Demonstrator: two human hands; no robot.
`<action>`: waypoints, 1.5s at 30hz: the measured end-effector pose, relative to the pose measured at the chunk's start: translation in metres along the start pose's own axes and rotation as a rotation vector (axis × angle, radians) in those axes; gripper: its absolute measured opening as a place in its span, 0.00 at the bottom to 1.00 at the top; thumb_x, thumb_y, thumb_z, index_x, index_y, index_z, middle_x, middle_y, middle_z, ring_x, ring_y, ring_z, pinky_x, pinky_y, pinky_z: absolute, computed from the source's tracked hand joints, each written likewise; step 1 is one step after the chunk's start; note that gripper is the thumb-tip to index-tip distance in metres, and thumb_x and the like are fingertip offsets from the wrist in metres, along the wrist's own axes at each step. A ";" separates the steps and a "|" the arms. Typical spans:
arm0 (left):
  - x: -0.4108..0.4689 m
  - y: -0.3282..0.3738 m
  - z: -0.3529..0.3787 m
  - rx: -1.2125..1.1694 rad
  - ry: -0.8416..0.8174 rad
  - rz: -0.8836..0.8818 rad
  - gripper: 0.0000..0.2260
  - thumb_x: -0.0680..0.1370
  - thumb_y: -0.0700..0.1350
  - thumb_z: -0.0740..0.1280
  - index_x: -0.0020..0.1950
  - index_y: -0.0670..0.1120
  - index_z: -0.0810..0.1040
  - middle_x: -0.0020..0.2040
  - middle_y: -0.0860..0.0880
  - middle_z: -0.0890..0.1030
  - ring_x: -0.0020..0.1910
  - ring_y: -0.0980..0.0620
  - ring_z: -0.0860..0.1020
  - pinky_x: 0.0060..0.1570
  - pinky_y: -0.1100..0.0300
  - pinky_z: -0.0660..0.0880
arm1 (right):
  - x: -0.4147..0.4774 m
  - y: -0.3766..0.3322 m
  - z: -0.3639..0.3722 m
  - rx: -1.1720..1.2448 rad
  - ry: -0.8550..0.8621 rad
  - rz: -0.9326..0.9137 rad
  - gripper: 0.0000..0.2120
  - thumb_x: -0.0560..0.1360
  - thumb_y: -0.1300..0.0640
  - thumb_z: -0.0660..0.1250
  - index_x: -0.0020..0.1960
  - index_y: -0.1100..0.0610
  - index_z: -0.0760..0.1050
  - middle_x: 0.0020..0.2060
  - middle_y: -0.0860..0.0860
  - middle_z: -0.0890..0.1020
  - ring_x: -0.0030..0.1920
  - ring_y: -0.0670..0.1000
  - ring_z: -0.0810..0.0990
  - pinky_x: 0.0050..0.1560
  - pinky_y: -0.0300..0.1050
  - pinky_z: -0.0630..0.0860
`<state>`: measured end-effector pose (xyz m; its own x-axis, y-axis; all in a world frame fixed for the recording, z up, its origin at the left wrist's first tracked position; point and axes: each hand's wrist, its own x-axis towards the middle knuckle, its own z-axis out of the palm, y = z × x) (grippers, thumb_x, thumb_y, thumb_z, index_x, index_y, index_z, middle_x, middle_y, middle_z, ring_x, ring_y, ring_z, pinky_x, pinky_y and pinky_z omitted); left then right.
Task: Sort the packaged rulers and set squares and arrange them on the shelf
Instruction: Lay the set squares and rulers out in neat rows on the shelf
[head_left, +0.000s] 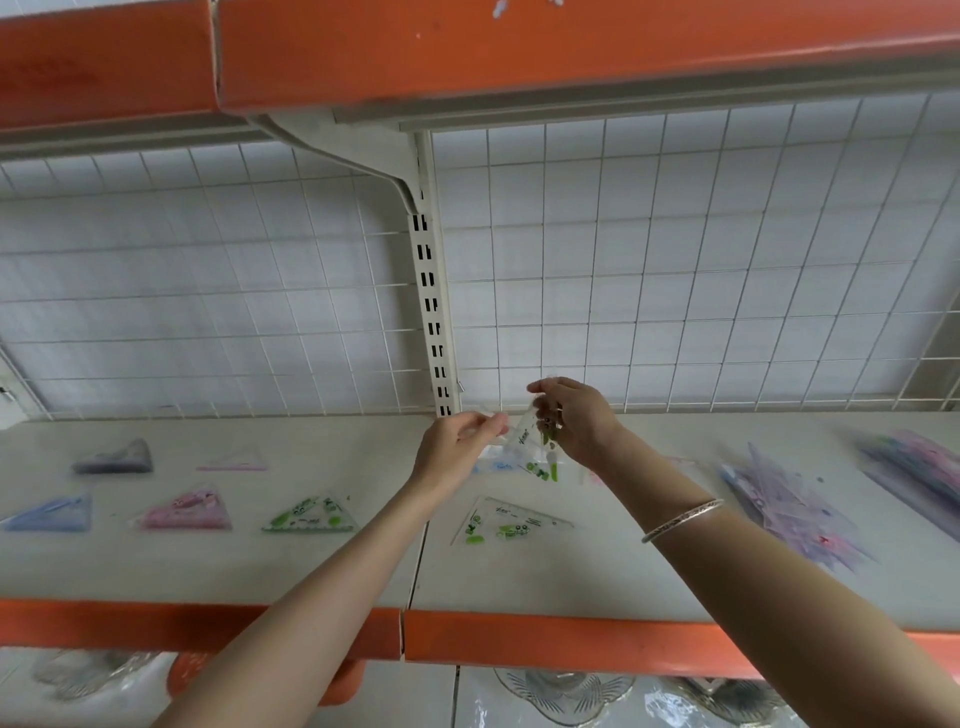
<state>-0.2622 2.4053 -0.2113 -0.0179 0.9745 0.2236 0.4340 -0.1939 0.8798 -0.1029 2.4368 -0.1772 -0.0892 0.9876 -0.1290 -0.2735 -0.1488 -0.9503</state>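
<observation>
1. The heap of packets at the right of the shelf is smeared by blur. Pale purple and pink plastic is seen, but single pieces cannot be told apart.
2. A stack of long packets at the far right is cut off by the frame edge and equally blurred, so what is inside cannot be made out.
3. Just below the hands, flat packets with blue and green print are partly covered by fingers and by the held packet; their number cannot be told.
4. In the far row at the left, a dark triangle and a thin pink triangle are seen only as soft shapes.
5. In the near row, a blue set square, a pink set square and a green set square are laid flat and apart, left of the shelf seam. A second green set square is laid right of it.
6. A clear packet with a green-printed set square is held tilted above the far part of the shelf, close to the slotted post.
7. The left hand is stretched forward, and the packet's left edge is pinched between its thumb and fingertips.
8. The right hand is bent down at the wrist, and its fingers are curled over the packet's upper end, which is gripped. A bracelet is worn on that forearm.
</observation>
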 end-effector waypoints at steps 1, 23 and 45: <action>0.000 -0.001 0.001 0.014 -0.010 0.015 0.10 0.78 0.52 0.66 0.47 0.48 0.83 0.46 0.55 0.84 0.49 0.59 0.79 0.50 0.66 0.71 | 0.000 0.001 -0.001 0.092 -0.006 -0.008 0.11 0.80 0.66 0.56 0.44 0.63 0.75 0.33 0.56 0.71 0.33 0.50 0.69 0.34 0.41 0.67; 0.014 0.002 -0.008 -0.031 0.062 -0.171 0.09 0.77 0.46 0.69 0.41 0.42 0.83 0.46 0.47 0.83 0.48 0.54 0.77 0.45 0.68 0.69 | -0.014 0.016 -0.027 -1.161 -0.149 -0.633 0.15 0.69 0.61 0.74 0.56 0.59 0.81 0.45 0.51 0.78 0.41 0.46 0.74 0.44 0.33 0.68; 0.007 -0.011 -0.022 0.177 0.293 -0.044 0.19 0.76 0.32 0.57 0.54 0.48 0.83 0.56 0.52 0.82 0.57 0.53 0.77 0.54 0.66 0.69 | -0.032 0.023 -0.023 -1.422 -0.457 -0.221 0.15 0.65 0.57 0.78 0.51 0.58 0.83 0.46 0.52 0.85 0.44 0.46 0.81 0.48 0.34 0.74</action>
<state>-0.2866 2.4113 -0.2104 -0.2869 0.9026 0.3210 0.5761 -0.1052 0.8106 -0.0841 2.4031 -0.2021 -0.5263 0.8434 -0.1084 0.7834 0.4314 -0.4474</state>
